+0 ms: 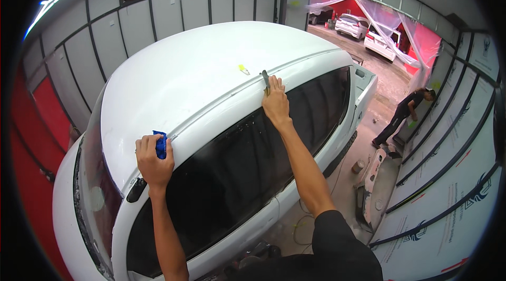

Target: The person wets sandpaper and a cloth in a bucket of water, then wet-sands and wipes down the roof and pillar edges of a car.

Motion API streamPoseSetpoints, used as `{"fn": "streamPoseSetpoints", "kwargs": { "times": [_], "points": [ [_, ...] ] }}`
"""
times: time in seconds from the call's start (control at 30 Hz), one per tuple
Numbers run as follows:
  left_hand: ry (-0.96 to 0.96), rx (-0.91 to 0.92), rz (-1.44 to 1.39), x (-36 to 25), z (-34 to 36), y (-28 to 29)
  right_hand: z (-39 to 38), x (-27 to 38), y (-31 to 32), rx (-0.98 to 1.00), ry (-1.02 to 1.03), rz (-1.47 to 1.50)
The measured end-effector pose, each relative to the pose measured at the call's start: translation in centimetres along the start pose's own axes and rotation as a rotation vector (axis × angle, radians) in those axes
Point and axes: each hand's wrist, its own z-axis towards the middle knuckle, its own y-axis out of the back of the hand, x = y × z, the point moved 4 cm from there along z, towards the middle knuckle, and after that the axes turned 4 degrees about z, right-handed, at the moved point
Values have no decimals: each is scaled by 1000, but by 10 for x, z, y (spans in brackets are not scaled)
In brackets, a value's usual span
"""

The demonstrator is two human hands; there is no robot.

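My left hand is closed round a small bright blue piece, perhaps a folded cloth, above the front roof edge of a white car. Farther back along the same roof edge, my right hand presses a thin, flat, dark grey piece against the roof; its exact kind is unclear, and my fingers cover part of it. Near that hand, a small yellow-and-white object lies on the roof. Below both hands runs the dark side window.
A co-worker bends beside the right wall, near a loose bumper on the floor. A small can and a hose lie by the car. Plastic sheeting hangs at the opening, with white vehicles beyond.
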Motion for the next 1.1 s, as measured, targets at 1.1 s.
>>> {"fn": "streamPoseSetpoints", "kwargs": {
  "times": [1.1],
  "points": [
    [-29,57,35,15,-9,-22,-26,4,-22,-36,-326,14]
  ]
}}
